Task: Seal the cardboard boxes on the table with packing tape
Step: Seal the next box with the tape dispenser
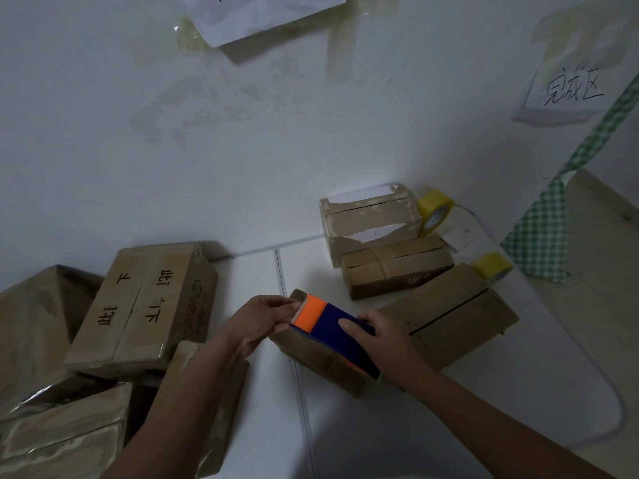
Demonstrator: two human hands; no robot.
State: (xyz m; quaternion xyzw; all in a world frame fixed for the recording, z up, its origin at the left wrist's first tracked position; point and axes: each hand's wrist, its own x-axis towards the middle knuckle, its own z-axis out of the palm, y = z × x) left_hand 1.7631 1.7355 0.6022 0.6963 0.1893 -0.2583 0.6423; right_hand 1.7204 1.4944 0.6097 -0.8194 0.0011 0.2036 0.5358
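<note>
Right hand (382, 344) gripped one blue-and-orange tape dispenser (333, 328) atop a small box (318, 357), toothed end pointing far-left where left hand (262, 321) pinched it; two yellow tape rolls (435, 211) beyond.

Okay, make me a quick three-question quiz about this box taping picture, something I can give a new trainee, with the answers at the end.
1. True or false: the right hand grips the blue and orange tape dispenser.
2. How many yellow tape rolls stand or lie near the right-hand boxes? A) none B) two C) four
3. Fill in: the left hand pinches the tape at the dispenser's ______ end.

Key
1. True. It holds the dispenser on top of the small box.
2. B. One roll is beside the torn box by the wall, the other roll behind the long box.
3. Orange.
</note>
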